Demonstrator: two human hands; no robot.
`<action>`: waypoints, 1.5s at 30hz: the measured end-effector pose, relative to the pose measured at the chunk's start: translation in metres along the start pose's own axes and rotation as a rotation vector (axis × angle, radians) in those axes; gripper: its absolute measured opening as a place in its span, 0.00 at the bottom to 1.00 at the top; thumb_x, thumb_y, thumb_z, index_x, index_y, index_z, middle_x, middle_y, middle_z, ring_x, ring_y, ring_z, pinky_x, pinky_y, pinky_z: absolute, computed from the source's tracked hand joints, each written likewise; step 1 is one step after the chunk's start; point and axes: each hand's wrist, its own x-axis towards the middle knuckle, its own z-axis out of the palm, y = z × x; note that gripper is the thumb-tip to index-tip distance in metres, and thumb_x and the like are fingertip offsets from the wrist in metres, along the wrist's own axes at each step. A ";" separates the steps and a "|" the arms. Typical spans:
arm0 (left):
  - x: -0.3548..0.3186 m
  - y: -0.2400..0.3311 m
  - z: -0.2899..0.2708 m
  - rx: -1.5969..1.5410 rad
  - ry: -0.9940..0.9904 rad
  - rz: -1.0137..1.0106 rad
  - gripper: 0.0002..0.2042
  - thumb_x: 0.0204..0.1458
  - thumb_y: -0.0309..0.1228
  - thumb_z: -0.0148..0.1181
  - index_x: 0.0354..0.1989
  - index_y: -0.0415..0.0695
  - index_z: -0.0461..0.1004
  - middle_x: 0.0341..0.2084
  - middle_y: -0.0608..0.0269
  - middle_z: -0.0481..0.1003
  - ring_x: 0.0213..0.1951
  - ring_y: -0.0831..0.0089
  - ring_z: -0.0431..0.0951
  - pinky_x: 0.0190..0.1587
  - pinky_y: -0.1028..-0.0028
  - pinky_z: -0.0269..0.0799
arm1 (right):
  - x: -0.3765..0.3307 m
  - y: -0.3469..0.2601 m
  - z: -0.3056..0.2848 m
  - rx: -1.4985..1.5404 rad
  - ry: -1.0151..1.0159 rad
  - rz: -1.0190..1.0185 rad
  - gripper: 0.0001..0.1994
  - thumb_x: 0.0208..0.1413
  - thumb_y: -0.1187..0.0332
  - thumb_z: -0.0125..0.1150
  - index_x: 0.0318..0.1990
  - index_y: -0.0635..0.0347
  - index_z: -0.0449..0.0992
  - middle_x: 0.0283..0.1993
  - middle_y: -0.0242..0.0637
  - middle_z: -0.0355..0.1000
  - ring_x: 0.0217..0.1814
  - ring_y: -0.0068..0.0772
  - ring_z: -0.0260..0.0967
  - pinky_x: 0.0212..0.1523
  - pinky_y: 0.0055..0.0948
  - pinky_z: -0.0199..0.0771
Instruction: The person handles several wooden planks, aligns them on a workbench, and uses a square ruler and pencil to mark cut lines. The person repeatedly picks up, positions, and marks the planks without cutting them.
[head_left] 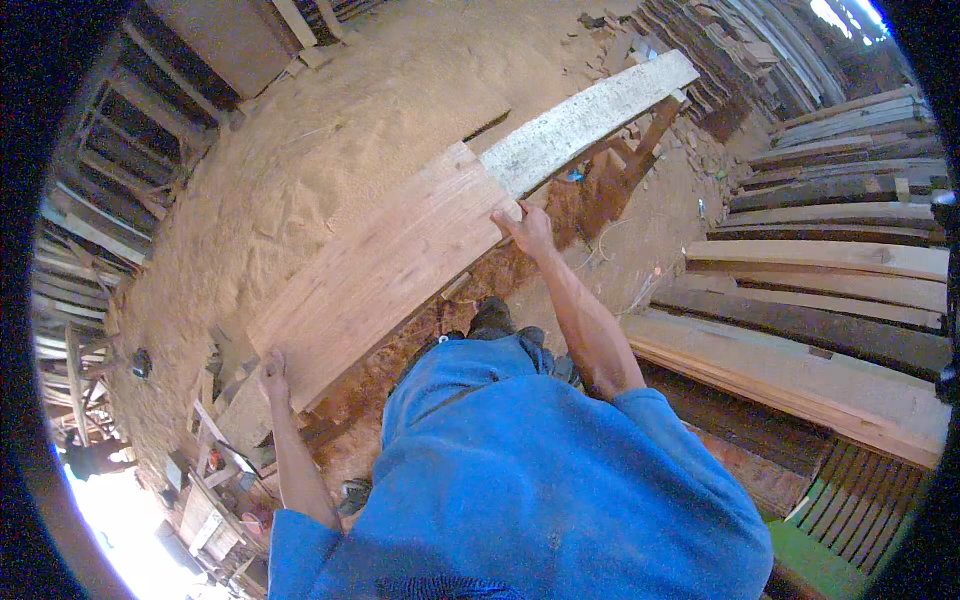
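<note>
A wooden panel (385, 275), broad, smooth and reddish-brown, is held by both hands, its far end laid over the near part of the speckled white plank (590, 115); whether full weight is borne by that plank cannot be told. The panel's far right corner, just beside the plank, is gripped by the right hand (530, 230) — the thumb is pressed on the top face, and the fingers are clamped about the edge, their tips hidden. The panel's opposite end, well apart from the plank's exposed length, is grasped by the left hand (273, 378), its fingers curled in and closed on the end edge; their tips are likewise hidden.

The ground to the left of the plank is thickly covered by sawdust (380, 110). Beyond the plank's far end, rough-edged slabs (695, 60) are piled up. Well to the right of the plank, long sawn boards (820, 258) are stacked — pale and dark ones mixed. On the near side of the plank, a blue shirt (560, 480) is worn by the person, and a dark shoe (490, 318) is seen.
</note>
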 end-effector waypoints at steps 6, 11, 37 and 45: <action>-0.081 -0.037 -0.042 0.013 -0.185 -0.124 0.26 0.55 0.51 0.64 0.45 0.36 0.78 0.35 0.58 0.79 0.34 0.67 0.76 0.41 0.68 0.74 | -0.028 0.026 0.045 0.271 0.327 0.173 0.35 0.46 0.56 0.75 0.56 0.74 0.70 0.46 0.48 0.77 0.47 0.40 0.75 0.48 0.34 0.75; -0.104 -0.072 0.017 -0.897 0.281 -0.761 0.19 0.56 0.43 0.66 0.47 0.43 0.75 0.33 0.61 0.77 0.35 0.71 0.76 0.39 0.74 0.78 | -0.026 0.036 0.074 0.688 0.460 0.183 0.29 0.48 0.68 0.75 0.54 0.77 0.70 0.45 0.42 0.76 0.43 0.27 0.73 0.44 0.26 0.74; -0.097 -0.120 0.024 -0.693 0.187 -0.605 0.23 0.60 0.44 0.59 0.55 0.38 0.71 0.48 0.57 0.72 0.45 0.63 0.74 0.47 0.62 0.75 | -0.011 0.005 -0.013 0.086 -0.025 -0.036 0.25 0.46 0.51 0.72 0.43 0.65 0.82 0.38 0.46 0.81 0.39 0.40 0.78 0.45 0.38 0.74; -0.104 -0.108 0.014 -0.322 0.021 -0.250 0.25 0.63 0.46 0.55 0.58 0.35 0.70 0.50 0.55 0.72 0.49 0.65 0.72 0.52 0.58 0.73 | 0.002 0.020 -0.009 -0.044 -0.054 -0.083 0.30 0.47 0.43 0.70 0.45 0.65 0.81 0.45 0.51 0.79 0.48 0.47 0.76 0.49 0.41 0.73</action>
